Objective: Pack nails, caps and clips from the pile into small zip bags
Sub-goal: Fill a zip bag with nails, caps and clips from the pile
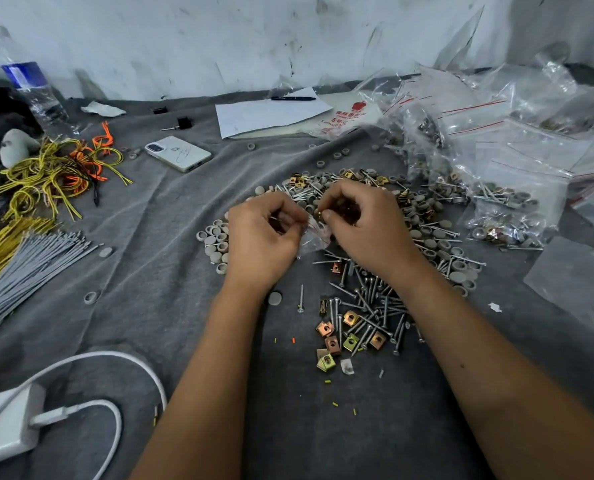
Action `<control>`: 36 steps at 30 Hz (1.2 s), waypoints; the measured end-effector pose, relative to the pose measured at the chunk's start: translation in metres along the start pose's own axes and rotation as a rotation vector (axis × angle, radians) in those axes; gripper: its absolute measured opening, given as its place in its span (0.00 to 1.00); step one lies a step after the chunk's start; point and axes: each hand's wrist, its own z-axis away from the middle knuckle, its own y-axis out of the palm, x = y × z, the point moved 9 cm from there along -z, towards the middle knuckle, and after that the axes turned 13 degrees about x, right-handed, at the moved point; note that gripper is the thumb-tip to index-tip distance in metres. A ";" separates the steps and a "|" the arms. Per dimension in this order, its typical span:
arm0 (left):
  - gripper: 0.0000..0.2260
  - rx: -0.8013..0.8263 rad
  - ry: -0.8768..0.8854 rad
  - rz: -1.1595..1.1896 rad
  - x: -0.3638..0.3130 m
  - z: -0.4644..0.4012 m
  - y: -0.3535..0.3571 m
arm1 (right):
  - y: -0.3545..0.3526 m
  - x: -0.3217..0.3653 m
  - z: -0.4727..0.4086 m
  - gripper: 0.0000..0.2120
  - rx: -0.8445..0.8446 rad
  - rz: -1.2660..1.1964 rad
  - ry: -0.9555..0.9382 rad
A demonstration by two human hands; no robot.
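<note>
A small clear zip bag (314,235) with a red strip hangs between my hands above the pile. My left hand (264,237) pinches its left edge. My right hand (364,226) pinches the bag's top right, with small brass-coloured pieces at its fingertips. Beneath lies the pile: grey caps (215,242), silver screws and nails (368,306), and gold and copper clips (333,337). What is inside the bag I cannot tell.
Filled zip bags (503,206) are heaped at the right, with empty bags (496,112) behind. A phone (177,153), paper with a pen (271,112), a water bottle (35,95), yellow and orange ties (56,171), grey ties (28,268) and a white charger (8,424) lie on the grey cloth (157,306).
</note>
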 end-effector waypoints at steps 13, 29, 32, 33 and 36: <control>0.10 -0.018 -0.016 0.038 -0.001 0.000 -0.003 | 0.008 -0.005 -0.004 0.10 0.104 -0.063 -0.023; 0.12 -0.219 -0.108 0.285 0.013 0.004 -0.024 | 0.024 -0.009 -0.003 0.19 0.193 -0.169 0.025; 0.12 -0.227 -0.140 0.437 0.023 0.003 -0.025 | 0.019 -0.016 -0.003 0.17 0.165 -0.209 0.072; 0.13 -0.229 -0.145 0.489 0.026 0.002 -0.025 | 0.021 -0.015 -0.002 0.19 0.193 -0.247 0.082; 0.13 -0.215 -0.135 0.570 0.029 0.002 -0.025 | 0.037 -0.004 0.001 0.32 0.284 -0.292 0.090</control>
